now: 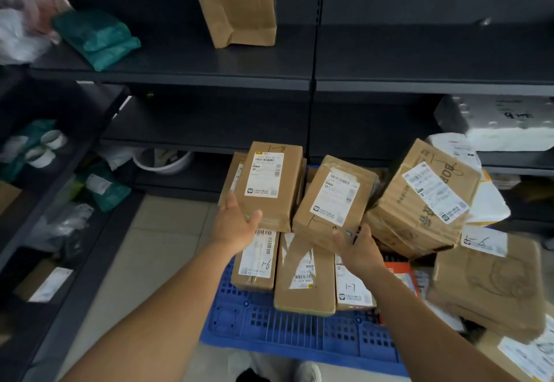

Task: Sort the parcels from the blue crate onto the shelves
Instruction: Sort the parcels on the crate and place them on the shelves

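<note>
Parcels heaped on the blue crate point(299, 330): left hand point(235, 225) cups the tall carton point(268, 185), right hand point(358, 251) grasps its neighbour point(334, 201), and each label's handwritten code should be read before shelving either box squarely.

The left hand point(236, 222) holds a flat cardboard parcel point(271, 183) from below, label up; the right hand point(358, 251) holds a second parcel point(334, 201) the same way. Both hang above the blue crate point(269, 321), heaped with boxes. A brown box point(239, 11) and green bag point(97, 38) lie on the dark shelf point(186, 60).
</note>
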Available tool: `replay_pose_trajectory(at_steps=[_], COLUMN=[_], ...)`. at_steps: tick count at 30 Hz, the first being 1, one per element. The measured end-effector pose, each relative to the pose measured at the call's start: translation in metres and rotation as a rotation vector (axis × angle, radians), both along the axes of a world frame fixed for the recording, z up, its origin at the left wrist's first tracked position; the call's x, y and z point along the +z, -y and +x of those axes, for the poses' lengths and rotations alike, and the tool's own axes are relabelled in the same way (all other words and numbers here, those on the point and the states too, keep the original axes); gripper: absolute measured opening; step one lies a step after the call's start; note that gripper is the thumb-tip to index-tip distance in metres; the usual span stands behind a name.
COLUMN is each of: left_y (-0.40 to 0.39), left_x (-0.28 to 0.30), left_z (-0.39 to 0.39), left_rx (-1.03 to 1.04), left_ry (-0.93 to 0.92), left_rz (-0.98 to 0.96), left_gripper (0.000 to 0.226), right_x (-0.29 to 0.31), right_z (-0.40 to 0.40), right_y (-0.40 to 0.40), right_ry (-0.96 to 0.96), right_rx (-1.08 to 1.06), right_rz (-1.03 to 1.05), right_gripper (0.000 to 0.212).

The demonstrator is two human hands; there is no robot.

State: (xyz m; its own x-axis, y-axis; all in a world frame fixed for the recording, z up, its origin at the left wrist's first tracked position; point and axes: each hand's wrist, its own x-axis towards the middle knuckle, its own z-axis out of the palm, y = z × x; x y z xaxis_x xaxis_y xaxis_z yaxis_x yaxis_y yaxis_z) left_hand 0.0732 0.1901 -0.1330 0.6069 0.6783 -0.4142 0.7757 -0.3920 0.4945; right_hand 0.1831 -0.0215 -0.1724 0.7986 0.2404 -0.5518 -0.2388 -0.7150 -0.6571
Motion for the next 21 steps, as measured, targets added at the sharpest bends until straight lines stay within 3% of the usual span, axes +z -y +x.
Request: replay_pose_trajectory(at_steps=[6,11,17,21], left_y=[-0.027,-0.044,-0.052,-0.055], left_x=[-0.021,-0.041,-0.05,-0.055], left_z=[0.019,0.02,0.016,0.008], left_rx=[0.198,0.207,0.199,0.211], left_ry=[0.135,0.216,0.273,0.294], left_rz=[-0.232,-0.409,-0.534,-0.609], left_gripper=[0.076,0.049,0.052,0.041], right_x=[-0.024,-0.034,-0.038,-0.039], right_z=[0.001,-0.004,-0.008,-0.008], right_y=[-0.006,-0.009,-0.016,-0.015], right_ry=[-0.083,-0.14,-0.175,-0.186], right_rx=[-0.165,-0.28,-0.332,-0.342], right_rz=[0.163,0.258,0.379,0.427], right_gripper=[0.054,0.06,0.055,0.051])
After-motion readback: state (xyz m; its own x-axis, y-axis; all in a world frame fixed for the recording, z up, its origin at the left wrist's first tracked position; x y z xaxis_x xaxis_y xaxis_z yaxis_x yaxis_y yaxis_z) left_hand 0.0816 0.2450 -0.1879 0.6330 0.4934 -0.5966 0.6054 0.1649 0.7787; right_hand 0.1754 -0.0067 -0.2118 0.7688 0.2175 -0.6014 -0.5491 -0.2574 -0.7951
